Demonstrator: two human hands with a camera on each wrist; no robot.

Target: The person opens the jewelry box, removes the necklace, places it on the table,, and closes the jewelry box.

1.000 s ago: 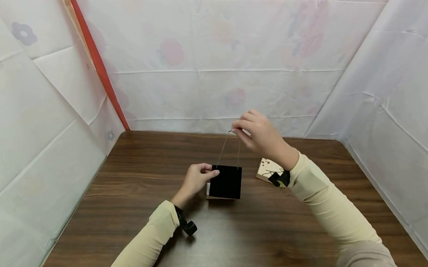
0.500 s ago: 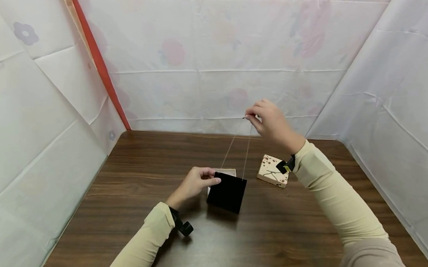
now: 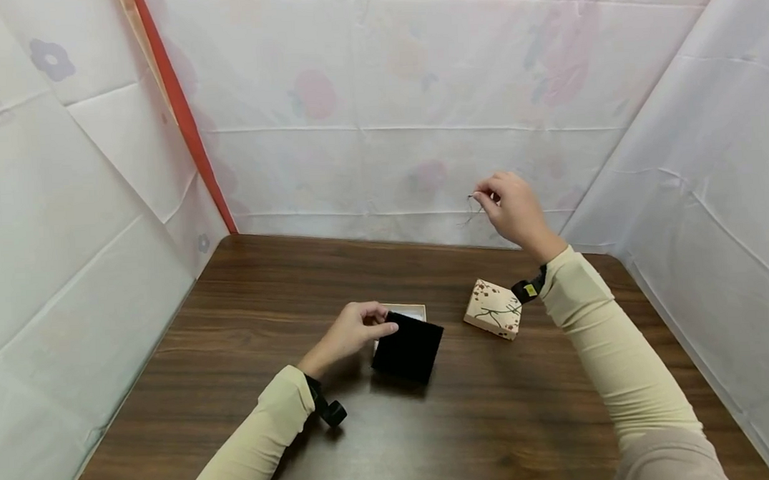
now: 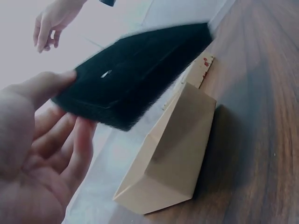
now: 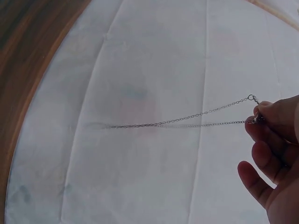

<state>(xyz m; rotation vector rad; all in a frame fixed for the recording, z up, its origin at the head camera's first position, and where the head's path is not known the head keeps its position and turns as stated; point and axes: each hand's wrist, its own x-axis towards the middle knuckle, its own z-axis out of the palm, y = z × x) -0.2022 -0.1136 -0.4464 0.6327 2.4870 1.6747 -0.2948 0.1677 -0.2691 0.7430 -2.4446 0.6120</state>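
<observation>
My left hand (image 3: pixel 348 334) pinches a black velvety jewellery pad (image 3: pixel 407 348) by its corner, thumb on one face and fingers behind. The pad is held tilted over an open cream box (image 3: pixel 415 310), which it largely hides in the head view; the left wrist view shows the box's side (image 4: pixel 180 154) under the pad (image 4: pixel 135 65). My right hand (image 3: pixel 515 209), raised at the back right, pinches a thin silver chain necklace (image 5: pixel 201 115) near its end between thumb and forefinger. The chain's two strands come together away from the hand, and its far end is blurred.
A cream box lid (image 3: pixel 493 308) with red blossoms and dark branches lies on the brown wooden table (image 3: pixel 270 273), right of the box. White patterned cloth (image 3: pixel 378 90) hangs behind and at both sides. Dark straps with small cameras sit on both wrists.
The right hand has moved up and to the right, and the necklace has come off the pad. The left hand tilted the pad and drew it toward the front, showing the box behind.
</observation>
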